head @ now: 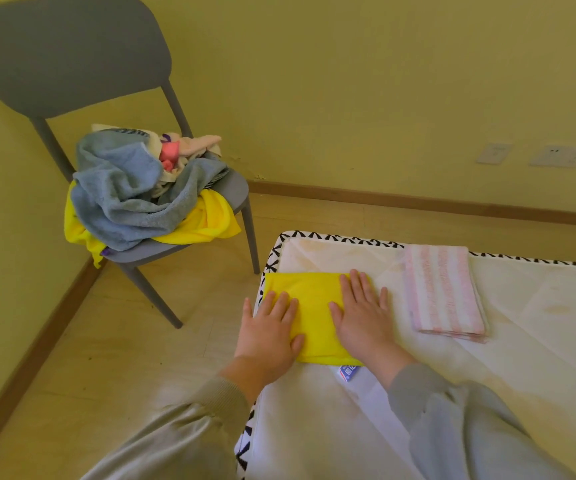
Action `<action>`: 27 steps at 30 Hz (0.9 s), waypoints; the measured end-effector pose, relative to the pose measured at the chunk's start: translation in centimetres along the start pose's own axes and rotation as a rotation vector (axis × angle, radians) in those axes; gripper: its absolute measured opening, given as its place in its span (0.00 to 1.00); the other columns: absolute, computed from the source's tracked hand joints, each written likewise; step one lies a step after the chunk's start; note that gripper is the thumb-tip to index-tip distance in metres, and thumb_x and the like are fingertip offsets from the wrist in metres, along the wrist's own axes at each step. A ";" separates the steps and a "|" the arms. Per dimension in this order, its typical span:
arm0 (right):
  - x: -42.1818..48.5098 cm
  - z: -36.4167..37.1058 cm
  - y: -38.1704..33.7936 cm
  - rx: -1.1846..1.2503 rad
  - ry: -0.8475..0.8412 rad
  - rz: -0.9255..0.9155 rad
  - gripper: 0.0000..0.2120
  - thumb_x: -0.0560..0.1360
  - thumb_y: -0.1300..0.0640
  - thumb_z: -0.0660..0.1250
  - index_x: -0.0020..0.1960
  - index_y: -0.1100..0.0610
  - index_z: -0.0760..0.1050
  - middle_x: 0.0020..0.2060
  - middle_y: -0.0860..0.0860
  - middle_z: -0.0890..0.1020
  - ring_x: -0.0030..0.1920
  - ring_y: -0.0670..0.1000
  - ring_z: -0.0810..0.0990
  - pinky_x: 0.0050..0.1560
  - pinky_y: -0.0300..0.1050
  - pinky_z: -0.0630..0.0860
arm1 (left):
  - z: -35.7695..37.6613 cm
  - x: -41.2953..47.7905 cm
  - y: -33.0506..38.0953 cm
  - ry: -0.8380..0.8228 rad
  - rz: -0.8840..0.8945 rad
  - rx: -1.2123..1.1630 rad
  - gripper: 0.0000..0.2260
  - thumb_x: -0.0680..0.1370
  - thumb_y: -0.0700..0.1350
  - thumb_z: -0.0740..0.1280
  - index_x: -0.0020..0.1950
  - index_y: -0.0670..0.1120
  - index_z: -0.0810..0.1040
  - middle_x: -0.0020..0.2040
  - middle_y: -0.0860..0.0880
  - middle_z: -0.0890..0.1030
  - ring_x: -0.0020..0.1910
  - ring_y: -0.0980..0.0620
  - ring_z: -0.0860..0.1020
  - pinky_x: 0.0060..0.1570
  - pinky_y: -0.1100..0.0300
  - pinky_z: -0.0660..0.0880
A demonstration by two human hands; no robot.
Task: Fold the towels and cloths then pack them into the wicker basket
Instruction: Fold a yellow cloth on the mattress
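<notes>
Pressing flat on the folded yellow cloth (pixel 314 317), that's where we find both hands! The left hand (pixel 269 336) lies palm down on the cloth's near left part, right at the edge of the mattress (pixel 504 358). Its fingers are straight and only slightly apart, and its thumb sticks out to the left past the edge. The right hand (pixel 366 318) covers the cloth's right side, palm down too, fingers straight and gently fanned, with the thumb out to the right on the bare mattress. Nothing pinched, nothing gripped: we see two flat palms.

The cloth sits as a neat rectangle near the mattress's far left corner, one side along the black-and-white patterned trim (pixel 272 258). Just at its near edge we spot a small blue-and-white label (pixel 348 371); we cannot tell whether it belongs to the cloth or the mattress.

Over to the right, near the yellow one but apart from it, a folded pink-and-white striped towel (pixel 442 292) lies flat by the far edge.

Swing left and we get the grey chair (pixel 68 57) on the wooden floor (pixel 123 358), close to the yellow wall. Its seat holds a heap of unfolded laundry. A big blue-grey towel (pixel 123 199) is on top, a second yellow cloth (pixel 206 220) hangs out beneath it, and pink and cream fabric (pixel 189 147) is bunched behind. Grey sleeves (pixel 452 410) cover both forearms, and two wall sockets (pixel 562 155) show low on the far wall.
</notes>
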State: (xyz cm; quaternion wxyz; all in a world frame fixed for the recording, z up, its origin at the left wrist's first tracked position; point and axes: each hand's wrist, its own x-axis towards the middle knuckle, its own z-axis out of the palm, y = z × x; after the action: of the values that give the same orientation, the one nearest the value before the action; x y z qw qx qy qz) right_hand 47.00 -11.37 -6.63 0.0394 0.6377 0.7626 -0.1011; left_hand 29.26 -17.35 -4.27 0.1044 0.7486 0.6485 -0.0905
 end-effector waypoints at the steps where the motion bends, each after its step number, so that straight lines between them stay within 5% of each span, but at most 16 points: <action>1: 0.0 -0.3 -0.3 0.004 0.004 -0.003 0.32 0.77 0.40 0.34 0.78 0.53 0.41 0.77 0.49 0.41 0.76 0.49 0.38 0.74 0.57 0.38 | -0.6 0.3 0.1 0.060 -0.007 -0.020 0.24 0.82 0.54 0.50 0.77 0.49 0.54 0.77 0.49 0.55 0.76 0.45 0.51 0.73 0.43 0.45; 3: -0.1 -0.8 -1.0 0.020 0.068 -0.034 0.31 0.77 0.44 0.32 0.78 0.53 0.42 0.77 0.50 0.41 0.76 0.49 0.38 0.73 0.55 0.36 | -1.6 1.4 0.5 0.159 0.000 -0.057 0.23 0.81 0.47 0.51 0.76 0.48 0.57 0.76 0.46 0.57 0.76 0.45 0.53 0.73 0.45 0.45; 5: -0.3 -0.7 -1.5 0.038 0.121 -0.085 0.36 0.72 0.44 0.29 0.78 0.53 0.45 0.77 0.49 0.43 0.77 0.49 0.39 0.72 0.54 0.34 | -1.7 2.6 0.9 0.160 0.028 -0.077 0.24 0.82 0.45 0.50 0.78 0.47 0.51 0.79 0.47 0.49 0.77 0.45 0.45 0.74 0.46 0.41; 9: -0.5 1.2 -2.1 0.051 0.091 -0.117 0.35 0.73 0.44 0.32 0.77 0.52 0.51 0.77 0.49 0.50 0.77 0.50 0.46 0.73 0.54 0.41 | 0.3 4.1 1.2 0.084 0.025 -0.085 0.24 0.82 0.50 0.42 0.78 0.49 0.43 0.79 0.49 0.42 0.77 0.48 0.39 0.73 0.48 0.38; 12: -0.2 1.5 -1.7 0.036 0.112 -0.100 0.31 0.76 0.44 0.38 0.76 0.52 0.56 0.76 0.49 0.56 0.76 0.50 0.52 0.73 0.56 0.47 | 1.4 4.2 0.8 0.113 -0.005 -0.096 0.33 0.72 0.57 0.29 0.78 0.51 0.40 0.78 0.52 0.40 0.76 0.52 0.36 0.73 0.50 0.36; 22: -0.2 1.7 2.2 0.060 0.080 0.005 0.36 0.73 0.40 0.31 0.78 0.51 0.44 0.77 0.46 0.45 0.77 0.47 0.43 0.74 0.54 0.43 | 2.0 4.2 0.7 0.121 -0.125 -0.141 0.37 0.70 0.61 0.28 0.78 0.49 0.38 0.78 0.52 0.37 0.71 0.56 0.30 0.73 0.45 0.38; 27: -0.1 1.3 2.7 0.077 0.038 0.002 0.33 0.76 0.39 0.35 0.78 0.51 0.41 0.77 0.46 0.42 0.77 0.46 0.41 0.75 0.52 0.43 | 2.2 3.8 0.2 0.109 -0.143 -0.139 0.38 0.69 0.64 0.27 0.78 0.49 0.37 0.77 0.52 0.35 0.76 0.53 0.34 0.73 0.45 0.39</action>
State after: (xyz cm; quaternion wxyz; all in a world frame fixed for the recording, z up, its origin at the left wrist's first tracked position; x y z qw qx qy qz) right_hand 49.56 -11.26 -8.14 0.0007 0.6413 0.7581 -0.1182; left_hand 29.96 -14.32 -7.38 0.1139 0.6950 0.7098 -0.0115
